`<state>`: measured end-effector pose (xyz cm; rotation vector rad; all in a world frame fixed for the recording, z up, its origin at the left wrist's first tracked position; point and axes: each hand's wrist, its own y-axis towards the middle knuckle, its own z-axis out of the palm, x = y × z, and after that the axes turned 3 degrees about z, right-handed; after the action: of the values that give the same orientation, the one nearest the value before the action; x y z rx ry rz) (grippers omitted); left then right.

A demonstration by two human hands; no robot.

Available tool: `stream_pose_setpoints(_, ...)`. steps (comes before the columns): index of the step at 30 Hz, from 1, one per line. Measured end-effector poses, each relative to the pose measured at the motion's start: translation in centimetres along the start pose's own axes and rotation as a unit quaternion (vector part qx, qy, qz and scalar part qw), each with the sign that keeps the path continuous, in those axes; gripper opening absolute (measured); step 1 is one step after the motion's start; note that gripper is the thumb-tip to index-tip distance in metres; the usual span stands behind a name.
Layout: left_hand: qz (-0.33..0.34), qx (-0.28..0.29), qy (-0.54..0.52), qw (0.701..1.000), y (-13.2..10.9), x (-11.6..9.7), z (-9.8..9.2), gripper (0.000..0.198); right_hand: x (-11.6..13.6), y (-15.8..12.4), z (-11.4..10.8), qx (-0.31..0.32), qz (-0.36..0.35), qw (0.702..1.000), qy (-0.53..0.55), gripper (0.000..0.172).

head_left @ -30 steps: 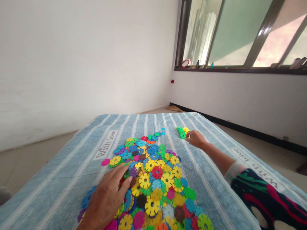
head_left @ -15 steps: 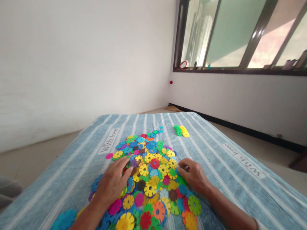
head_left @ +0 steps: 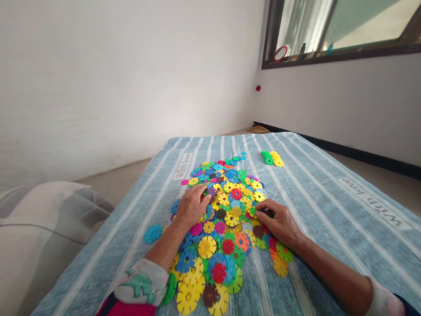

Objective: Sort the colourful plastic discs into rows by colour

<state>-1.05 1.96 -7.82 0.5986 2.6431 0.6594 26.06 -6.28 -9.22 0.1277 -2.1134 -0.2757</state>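
A broad heap of notched plastic snowflake discs [head_left: 207, 247] in yellow, blue, red, green and other colours spreads over a striped cloth [head_left: 138, 250]. My left hand [head_left: 192, 206] rests on the heap's left side, thumb and fingers apart, with discs under it. On the right side, my right hand [head_left: 279, 219] pinches the edge of a green disc [head_left: 253, 210] between thumb and fingertips; the fingers partly hide it. Beyond the heap lie a green row of discs [head_left: 266, 157] and a yellow row of discs [head_left: 276, 159], side by side.
A pale covered object [head_left: 46, 228] stands left of the cloth-covered surface. White walls [head_left: 131, 74] rise behind, with a window [head_left: 355, 26] at upper right. A small round mirror [head_left: 280, 53] and bottles stand on its sill.
The view has tilted down and shifted left, showing more of the near heap and my sleeves. My right hand's thumb and fingers have come together at a green disc. My left hand stays on the heap.
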Motion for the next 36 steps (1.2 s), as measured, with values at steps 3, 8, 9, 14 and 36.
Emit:
stream_pose_setpoints(3,-0.002,0.001,-0.001,1.0,0.0,0.0,0.1,0.031,0.0,-0.1,-0.1,-0.01,-0.059,0.998,-0.028,0.012)
stream_pose_setpoints(8,-0.002,0.008,-0.004,1.0,0.0,-0.2,0.1,0.03,0.6,-0.8,-0.1,-0.029,-0.23,0.968,-0.091,0.012)
stream_pose_setpoints(9,-0.003,0.008,-0.004,1.0,0.0,-0.2,0.1,0.03,0.9,-1.0,0.0,-0.019,-0.258,0.96,-0.105,0.012)
stream_pose_setpoints(14,-0.003,0.001,-0.005,1.0,-0.1,-0.1,0.2,0.03,2.3,-2.0,0.5,0.049,-0.34,0.926,-0.156,0.016)
stream_pose_setpoints(36,0.046,-0.046,0.03,0.997,0.3,-2.2,-1.6,0.026,1.7,-1.2,0.5,0.063,-0.263,0.934,-0.233,0.018)
